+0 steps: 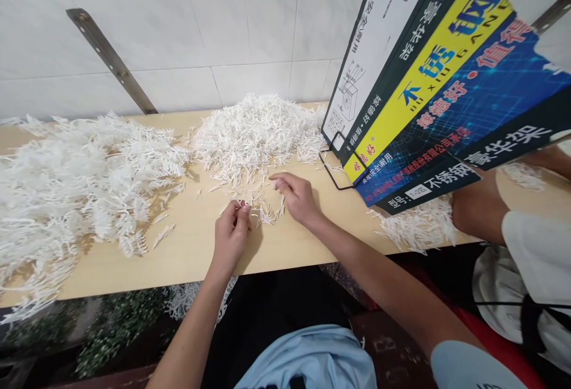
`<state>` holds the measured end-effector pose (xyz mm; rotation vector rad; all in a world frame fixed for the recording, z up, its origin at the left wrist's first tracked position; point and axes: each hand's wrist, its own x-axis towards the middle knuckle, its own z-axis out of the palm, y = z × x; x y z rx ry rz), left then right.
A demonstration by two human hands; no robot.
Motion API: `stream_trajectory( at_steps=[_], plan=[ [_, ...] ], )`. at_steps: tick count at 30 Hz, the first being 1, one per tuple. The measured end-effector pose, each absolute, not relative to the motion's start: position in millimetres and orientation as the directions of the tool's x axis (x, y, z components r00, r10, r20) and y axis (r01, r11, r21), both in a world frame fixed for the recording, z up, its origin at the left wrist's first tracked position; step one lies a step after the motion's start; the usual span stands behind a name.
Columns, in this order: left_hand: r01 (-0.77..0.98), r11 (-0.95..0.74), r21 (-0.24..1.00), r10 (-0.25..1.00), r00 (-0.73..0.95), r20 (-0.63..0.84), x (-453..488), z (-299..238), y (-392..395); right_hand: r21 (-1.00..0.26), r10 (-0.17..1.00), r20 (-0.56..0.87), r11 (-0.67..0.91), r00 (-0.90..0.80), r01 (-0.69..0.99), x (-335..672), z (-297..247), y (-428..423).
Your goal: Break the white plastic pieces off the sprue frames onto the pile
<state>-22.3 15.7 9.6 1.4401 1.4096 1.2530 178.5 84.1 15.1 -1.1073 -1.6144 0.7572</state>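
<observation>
Just over the table's front half, my left hand (232, 225) is closed in a pinch, thumb against fingertips. Whatever is between them is too small to make out. Across from it, my right hand (300, 197) also has thumb and forefinger drawn together, its hold hidden from view. Loose thin white plastic pieces (266, 216) lie on the wooden tabletop (187, 252) between and below both hands. Behind them rises a heap of small white pieces (259, 130). To the left spreads a larger pile of branched white plastic strands (98, 169).
A printed cardboard box panel (428, 91) stands at the right, with a black wire stand (343, 185) at its foot. More white pieces (419, 225) lie beneath it. Another person's arm (479, 204) reaches in at far right. A tiled wall (250, 26) with a metal bracket (111, 59) borders the back.
</observation>
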Motion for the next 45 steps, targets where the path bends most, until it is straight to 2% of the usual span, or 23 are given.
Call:
stream_trajectory(
  at_steps=[3, 6, 8, 10, 12, 14, 17, 21, 24, 27, 29, 32, 34, 36, 38, 41, 43, 45],
  plan=[
    [0.208, -0.110, 0.972, 0.988, -0.080, 0.129, -19, 9, 18, -0.716, 0.801, 0.464, 0.591, -0.379, 0.373, 165, 20, 69],
    [0.239, -0.140, 0.961, 0.987, -0.046, 0.155, -19, 7, 19, -0.664, 0.749, 0.468, 0.648, -0.469, 0.372, 158, 17, 66],
    [0.268, -0.165, 0.949, 0.982, -0.044, 0.183, -22, 7, 19, -0.743, 0.805, 0.470, 0.583, -0.362, 0.330, 162, 11, 72],
    [0.228, -0.185, 0.956, 0.970, -0.112, 0.215, -25, 8, 17, -0.843, 0.888, 0.442, 0.459, -0.126, 0.280, 172, 7, 83],
    [0.139, -0.198, 0.970, 0.948, -0.223, 0.225, -27, 11, 11, -0.896, 0.917, 0.387, 0.348, 0.102, 0.275, 183, 5, 93],
    [0.087, -0.193, 0.977, 0.935, -0.287, 0.210, -27, 13, -4, -0.871, 0.906, 0.403, 0.335, 0.131, 0.359, 187, 8, 99],
    [0.121, -0.164, 0.979, 0.916, -0.349, 0.197, -28, 4, -47, -0.701, 0.862, 0.497, 0.468, -0.102, 0.538, 182, 15, 96],
    [0.408, 0.041, 0.912, 0.897, -0.417, 0.146, -56, -34, -118, -0.521, 0.798, 0.547, 0.562, -0.255, 0.643, 174, 25, 75],
    [0.484, 0.296, 0.824, 0.871, -0.490, -0.026, -96, -69, -153, -0.331, 0.644, 0.519, 0.757, -0.562, 0.563, 173, 29, 57],
    [0.507, 0.515, 0.691, 0.823, -0.519, -0.232, -134, -99, -164, -0.171, 0.379, 0.330, 0.925, -0.865, 0.340, 169, 28, 53],
    [0.533, 0.594, 0.602, 0.794, -0.508, -0.334, -152, -111, -163, -0.154, 0.331, 0.231, 0.941, -0.915, 0.302, 165, 25, 67],
    [0.682, 0.597, 0.423, 0.798, -0.446, -0.406, -161, -118, -157, -0.134, 0.469, 0.183, 0.882, -0.864, 0.451, 159, 23, 106],
    [0.775, 0.563, 0.288, 0.794, -0.409, -0.450, -157, -119, -154, -0.100, 0.602, 0.243, 0.795, -0.760, 0.598, 154, 24, 127],
    [0.812, 0.538, 0.227, 0.788, -0.390, -0.476, -149, -118, -152, -0.067, 0.646, 0.320, 0.746, -0.694, 0.663, 142, 26, 130],
    [0.821, 0.530, 0.212, 0.790, -0.387, -0.475, -141, -114, -152, -0.048, 0.586, 0.347, 0.791, -0.732, 0.610, 122, 27, 114],
    [0.837, 0.528, 0.146, 0.785, -0.416, -0.459, -136, -106, -152, -0.069, 0.366, 0.291, 0.930, -0.884, 0.362, 85, 22, 77],
    [0.829, 0.547, 0.118, 0.763, -0.435, -0.477, -138, -98, -153, -0.121, 0.242, 0.238, 0.968, -0.941, 0.218, 64, 17, 66],
    [0.824, 0.551, 0.132, 0.755, -0.425, -0.500, -142, -88, -156, -0.190, 0.220, 0.186, 0.964, -0.958, 0.185, 51, 14, 77]
  ],
)
